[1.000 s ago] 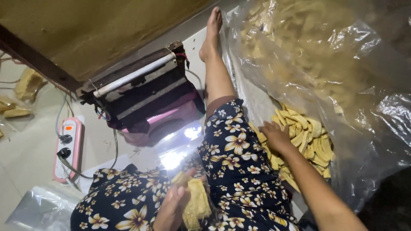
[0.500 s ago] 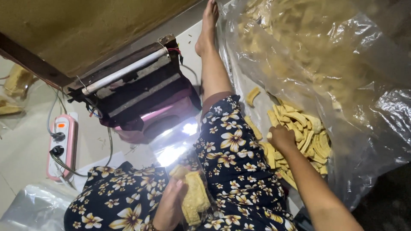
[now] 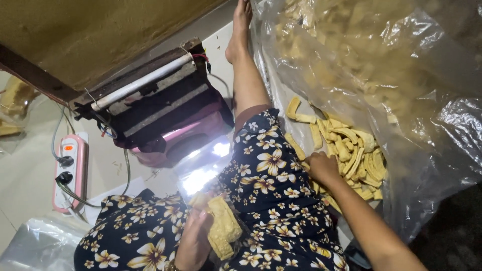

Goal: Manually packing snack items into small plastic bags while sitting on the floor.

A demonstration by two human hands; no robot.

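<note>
1. The right hand [image 3: 322, 168] rests on the near edge of a pile of yellow snack sticks [image 3: 351, 155], its fingers curled into them; whether it grips any cannot be told.
2. The pile lies on clear plastic at the mouth of a big bag [image 3: 401, 85], which is heaped with more of the same sticks and walls off the whole right side.
3. The left hand [image 3: 193, 241] is closed around a small packet [image 3: 223, 228] stuffed with sticks, held over the lap between the floral-clad legs.
4. The right leg runs up the middle, just beside the pile, leaving only a narrow strip of bare floor between them.
5. A sealer [image 3: 155, 108] with a white bar sits just left of the leg, close to the knee.
6. A pink power strip [image 3: 70, 170] lies at the left on open floor, cables trailing from it.
7. An empty clear bag [image 3: 40, 246] fills the lower left corner.
</note>
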